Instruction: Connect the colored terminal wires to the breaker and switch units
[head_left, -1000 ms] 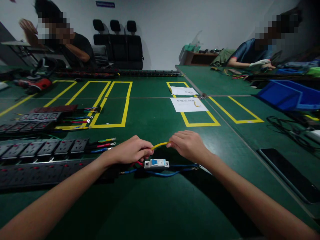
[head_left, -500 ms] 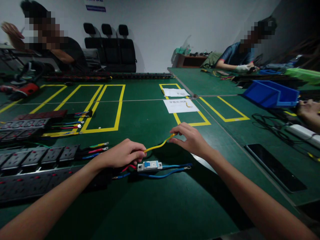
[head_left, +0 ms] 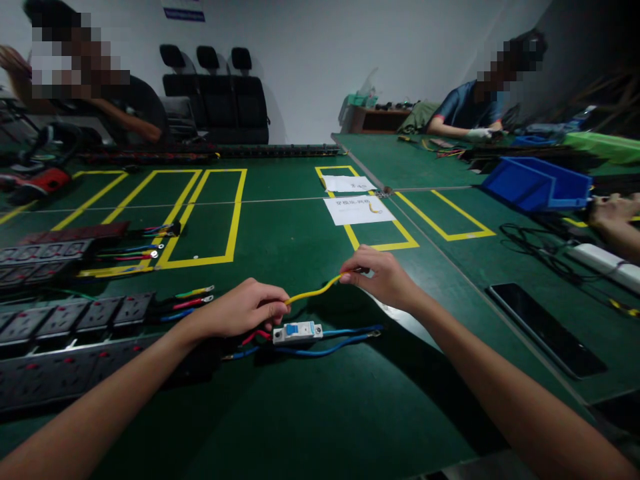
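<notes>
A short yellow wire (head_left: 316,291) stretches between my hands above the green table. My left hand (head_left: 250,308) pinches its left end between thumb and fingers. At the other end, my right hand (head_left: 377,275) has its thumb and fingertips closed on the wire; a small dark tip shows between the fingers. Just below my left hand lies a white circuit breaker (head_left: 298,333) with a blue switch. Red wire runs from its left side, and blue wires (head_left: 320,350) with a ring terminal lie to the right. Black socket strips (head_left: 80,370) sit left, partly behind my left forearm.
A phone (head_left: 545,330) lies at the right near black cables and a white power strip (head_left: 607,267). Farther back stand a blue bin (head_left: 540,183) and paper sheets (head_left: 357,211) on yellow tape outlines. Two people are across the table; another person's hand (head_left: 617,217) is at the right edge.
My right thumb and fingers have closed farther over the wire's right end, which showed more openly before. My left hand keeps its pinch. The whole view has shifted slightly.
</notes>
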Available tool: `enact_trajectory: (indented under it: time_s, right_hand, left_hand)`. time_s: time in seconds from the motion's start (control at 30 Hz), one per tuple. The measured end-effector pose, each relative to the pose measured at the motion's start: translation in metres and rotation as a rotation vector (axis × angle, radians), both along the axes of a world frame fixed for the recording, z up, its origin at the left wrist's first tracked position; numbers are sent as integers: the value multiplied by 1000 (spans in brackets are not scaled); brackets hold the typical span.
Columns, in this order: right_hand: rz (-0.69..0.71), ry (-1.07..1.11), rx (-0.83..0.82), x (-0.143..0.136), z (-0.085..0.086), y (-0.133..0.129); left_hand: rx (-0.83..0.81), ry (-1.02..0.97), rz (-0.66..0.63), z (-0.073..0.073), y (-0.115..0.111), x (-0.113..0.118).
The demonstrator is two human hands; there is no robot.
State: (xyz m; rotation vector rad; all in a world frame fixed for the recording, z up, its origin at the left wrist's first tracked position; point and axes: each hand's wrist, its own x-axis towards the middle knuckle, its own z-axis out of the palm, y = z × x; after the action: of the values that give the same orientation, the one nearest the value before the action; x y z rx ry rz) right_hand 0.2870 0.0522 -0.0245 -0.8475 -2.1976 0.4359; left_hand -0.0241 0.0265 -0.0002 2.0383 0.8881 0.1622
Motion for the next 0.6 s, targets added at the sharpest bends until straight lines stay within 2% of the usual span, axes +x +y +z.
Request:
enact_trajectory:
  time_s: [0.17, 0.33, 0.47, 0.6]
  right_hand:
    - [13, -46, -80, 0, 3, -3]
    - [53, 50, -316, 5, 1, 1]
    - [94, 184, -513, 12, -3, 7]
    - [60, 182, -528, 15, -4, 10]
  left_hand:
    - [-38, -20, 6, 0, -1, 0]
    - [2, -12, -3, 0, 0, 0]
    - [-28, -20, 6, -1, 0, -1]
    - [-7, -27, 0, -1, 0, -1]
